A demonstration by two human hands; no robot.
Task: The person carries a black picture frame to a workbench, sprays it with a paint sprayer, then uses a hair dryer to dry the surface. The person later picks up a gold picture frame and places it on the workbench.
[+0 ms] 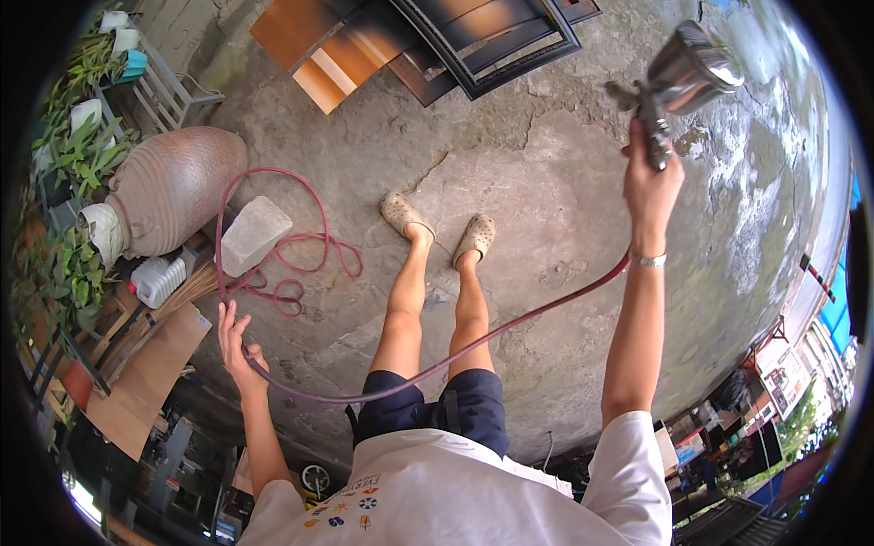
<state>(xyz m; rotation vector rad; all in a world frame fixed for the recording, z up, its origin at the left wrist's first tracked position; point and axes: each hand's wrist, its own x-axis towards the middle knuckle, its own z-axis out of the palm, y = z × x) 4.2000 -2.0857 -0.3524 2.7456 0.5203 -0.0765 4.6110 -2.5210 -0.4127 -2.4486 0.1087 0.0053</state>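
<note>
My right hand (pixel 653 182) is raised at the upper right, its fingers wrapped round the handle of a metal spray gun (pixel 652 123). A shiny silver cup (pixel 696 68) is fixed to the gun. From below that hand a dark red air hose (pixel 510 329) sags across in front of my legs to my left hand (pixel 242 353). There the hose runs through the loosely curled left hand, between thumb and fingers. Beyond it, more hose lies in loops on the ground. At the top, a black ornate frame (pixel 526 69) lies nearest the gun, some distance off.
Brown and black-sprayed boards (pixel 332 68) lie beside the frame. On the left are a large clay jar (pixel 182 187), a stone block (pixel 255 235) with hose looped round it, a plastic jug (pixel 157 280), cardboard (pixel 150 382) and potted plants. The concrete floor (pixel 555 196) is cracked.
</note>
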